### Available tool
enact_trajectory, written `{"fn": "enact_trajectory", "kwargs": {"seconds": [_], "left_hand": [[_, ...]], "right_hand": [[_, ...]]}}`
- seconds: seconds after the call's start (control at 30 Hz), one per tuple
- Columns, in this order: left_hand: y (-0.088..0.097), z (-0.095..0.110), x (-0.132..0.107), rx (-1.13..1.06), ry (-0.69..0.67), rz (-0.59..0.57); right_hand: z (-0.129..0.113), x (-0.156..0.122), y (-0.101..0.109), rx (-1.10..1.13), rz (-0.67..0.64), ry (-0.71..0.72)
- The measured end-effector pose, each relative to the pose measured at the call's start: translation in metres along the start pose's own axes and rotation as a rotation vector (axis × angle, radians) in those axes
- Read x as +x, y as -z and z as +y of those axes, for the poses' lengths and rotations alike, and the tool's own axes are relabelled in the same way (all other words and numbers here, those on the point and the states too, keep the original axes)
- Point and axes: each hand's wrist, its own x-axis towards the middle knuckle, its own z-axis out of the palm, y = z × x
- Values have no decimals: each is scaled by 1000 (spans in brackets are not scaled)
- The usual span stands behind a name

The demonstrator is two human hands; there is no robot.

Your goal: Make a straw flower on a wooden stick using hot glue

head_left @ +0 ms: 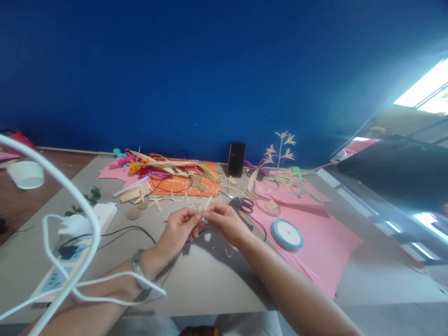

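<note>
Both hands meet over the grey table in the middle of the view. My left hand (179,229) is closed in a pinch, its fingertips against those of my right hand (226,223). Between them sticks up a small pale piece of dried husk (208,202); its lower part is hidden by the fingers. My right hand pinches the same piece from the other side. Just beyond the right hand lie scissors (246,205) with dark handles. Pale scraps (229,253) are scattered below the hands, and a star-shaped husk piece (156,202) lies to the left.
A power strip (52,278) and looping white cable (91,224) stand at left. Orange paper (168,186) bears husk strips (178,163). A phone (236,159) leans against the blue wall. Right are a ribbon roll (287,234), pink paper (325,242) and a husk-flower stem (280,151).
</note>
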Motion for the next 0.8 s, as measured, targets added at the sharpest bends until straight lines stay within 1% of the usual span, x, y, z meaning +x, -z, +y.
{"fn": "enact_trajectory", "kwargs": {"seconds": [0.2,0.4,0.53,0.63,0.7,0.8], "left_hand": [[1,-4,1,-40,8,17],[-3,-4,0,-3,-10,48],[-5,-1,-3,20,-32,30],[-5,1,-3,-9,-20,36],[-4,2,-3,-27,-8,39],[-3,2,-2,-15,6,11]], "right_hand": [[3,3,3,35,19,0],[4,3,1,13,10,28],[4,2,0,-52,25,43],[4,3,2,-83,39,59],[4,4,3,-89,34,61],[4,4,3,-67,20,51]]}}
